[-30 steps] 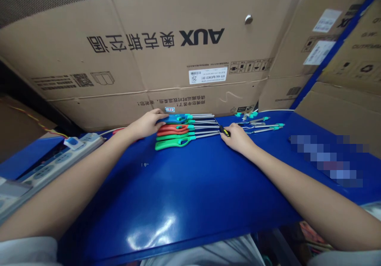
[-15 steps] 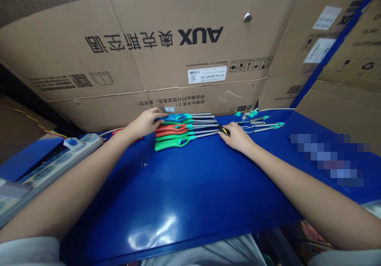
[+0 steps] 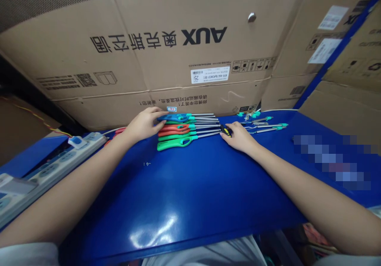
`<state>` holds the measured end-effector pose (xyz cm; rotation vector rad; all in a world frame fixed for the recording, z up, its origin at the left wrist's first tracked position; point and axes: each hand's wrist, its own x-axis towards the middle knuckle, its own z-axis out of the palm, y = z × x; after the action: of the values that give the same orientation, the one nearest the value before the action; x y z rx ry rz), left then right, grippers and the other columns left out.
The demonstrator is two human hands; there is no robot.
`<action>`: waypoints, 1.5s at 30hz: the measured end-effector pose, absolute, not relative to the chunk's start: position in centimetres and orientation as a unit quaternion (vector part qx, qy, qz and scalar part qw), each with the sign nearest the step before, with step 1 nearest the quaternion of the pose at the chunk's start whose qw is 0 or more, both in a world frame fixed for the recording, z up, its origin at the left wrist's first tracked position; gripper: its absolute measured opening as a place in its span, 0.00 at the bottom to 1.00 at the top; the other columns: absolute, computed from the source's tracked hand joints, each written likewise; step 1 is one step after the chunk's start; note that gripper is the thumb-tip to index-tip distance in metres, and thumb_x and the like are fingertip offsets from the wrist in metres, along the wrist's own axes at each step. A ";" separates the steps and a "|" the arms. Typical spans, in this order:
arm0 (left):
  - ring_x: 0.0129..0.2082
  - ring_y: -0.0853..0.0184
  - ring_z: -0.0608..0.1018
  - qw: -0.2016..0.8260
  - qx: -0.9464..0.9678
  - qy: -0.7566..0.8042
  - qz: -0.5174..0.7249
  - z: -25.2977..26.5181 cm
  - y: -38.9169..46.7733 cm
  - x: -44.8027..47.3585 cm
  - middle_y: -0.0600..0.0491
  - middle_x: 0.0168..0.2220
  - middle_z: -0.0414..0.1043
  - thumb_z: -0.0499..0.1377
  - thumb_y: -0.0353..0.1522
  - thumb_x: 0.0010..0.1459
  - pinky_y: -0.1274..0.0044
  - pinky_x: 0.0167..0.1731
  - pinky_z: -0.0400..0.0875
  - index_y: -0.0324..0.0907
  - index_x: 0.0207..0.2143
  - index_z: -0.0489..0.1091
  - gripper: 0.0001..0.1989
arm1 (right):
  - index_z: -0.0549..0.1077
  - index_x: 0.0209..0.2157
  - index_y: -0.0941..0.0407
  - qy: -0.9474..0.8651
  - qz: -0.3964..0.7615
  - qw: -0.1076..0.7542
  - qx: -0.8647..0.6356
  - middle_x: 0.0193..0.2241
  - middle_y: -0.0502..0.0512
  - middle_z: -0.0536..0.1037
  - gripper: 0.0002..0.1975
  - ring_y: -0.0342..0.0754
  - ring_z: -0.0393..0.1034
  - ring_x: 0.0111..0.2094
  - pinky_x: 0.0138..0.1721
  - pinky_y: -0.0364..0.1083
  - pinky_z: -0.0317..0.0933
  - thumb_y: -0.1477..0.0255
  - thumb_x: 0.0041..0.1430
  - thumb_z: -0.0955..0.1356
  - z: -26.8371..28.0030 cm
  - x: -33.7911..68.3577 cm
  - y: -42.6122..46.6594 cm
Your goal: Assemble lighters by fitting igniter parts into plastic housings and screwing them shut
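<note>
Several long-necked gas lighters lie side by side on the blue tabletop, their metal tubes pointing right. At the back is a blue lighter [image 3: 175, 117], with an orange lighter [image 3: 175, 127] in the middle and a green lighter [image 3: 172, 144] at the front. My left hand [image 3: 145, 124] is closed around the handle end of the blue lighter, thumb towards the orange one. Beside the tube tips, my right hand [image 3: 241, 136] grips a short black-and-yellow tool [image 3: 226, 130]; its kind is mostly hidden by my fingers.
Loose metal lighter tubes [image 3: 268, 129] with turquoise ends lie right of my right hand, small turquoise parts [image 3: 251, 115] behind them. A power strip [image 3: 56, 165] runs along the left. A cardboard sheet [image 3: 166, 67] stands behind the table [image 3: 190, 194].
The view has shifted slightly, so everything sits a little further right. My left thumb has moved slightly forward along the handles. My right hand keeps its place by the tube tips.
</note>
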<state>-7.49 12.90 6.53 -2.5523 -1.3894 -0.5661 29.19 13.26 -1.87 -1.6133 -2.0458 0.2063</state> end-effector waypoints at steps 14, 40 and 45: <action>0.22 0.66 0.73 -0.034 -0.760 -0.647 0.059 7.6 9.6 -15.9 0.56 0.22 0.74 0.65 0.32 0.44 0.78 0.24 0.63 0.41 0.26 0.75 0.05 | 0.72 0.54 0.61 -0.732 0.099 0.353 -0.574 0.47 0.65 0.72 0.22 0.44 0.65 0.24 0.42 0.53 0.69 0.62 0.64 0.65 -1.0 29.4 12.7; 0.38 0.57 0.76 -0.052 -0.908 -0.408 -0.085 3.1 -0.7 4.1 0.46 0.40 0.73 0.48 0.28 0.69 0.65 0.40 0.74 0.43 0.39 0.65 0.08 | 0.72 0.39 0.55 -0.901 0.293 0.262 -0.184 0.41 0.54 0.69 0.04 0.44 0.67 0.38 0.42 0.45 0.65 0.70 0.64 0.69 2.0 26.6 6.2; 0.47 0.56 0.78 -0.125 -0.878 -0.434 -0.156 1.8 0.3 3.7 0.47 0.46 0.73 0.59 0.33 0.65 0.65 0.46 0.75 0.46 0.45 0.64 0.08 | 0.73 0.36 0.55 -0.949 0.189 0.145 -0.208 0.38 0.53 0.72 0.02 0.47 0.69 0.39 0.42 0.46 0.63 0.76 0.60 0.69 2.1 27.1 6.4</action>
<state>3.66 0.28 1.77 -3.0024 -1.4854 -0.5341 27.07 6.44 2.06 -0.5984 -2.7330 0.5443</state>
